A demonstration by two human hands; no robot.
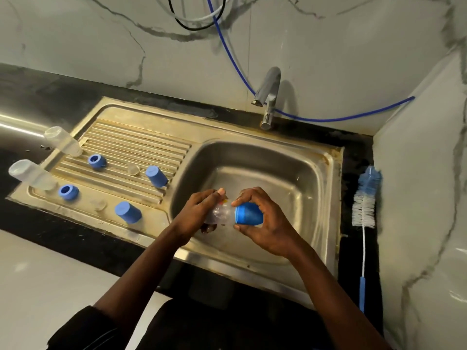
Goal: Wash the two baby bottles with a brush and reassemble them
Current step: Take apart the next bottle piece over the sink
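Baby bottle (223, 212) is gripped by the left hand (199, 210), blue cap (249, 213) pinched between right hand (267, 224) fingers, likely for twisting.

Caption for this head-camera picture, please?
Left hand and right hand hold a blue-capped bottle over the sink; brush lies alongside.

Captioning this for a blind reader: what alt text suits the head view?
Over a steel sink, the left hand grips a small clear bottle and the right hand its blue cap. Two more bottles, blue rings and caps sit on the drainboard; a brush lies right of the sink.
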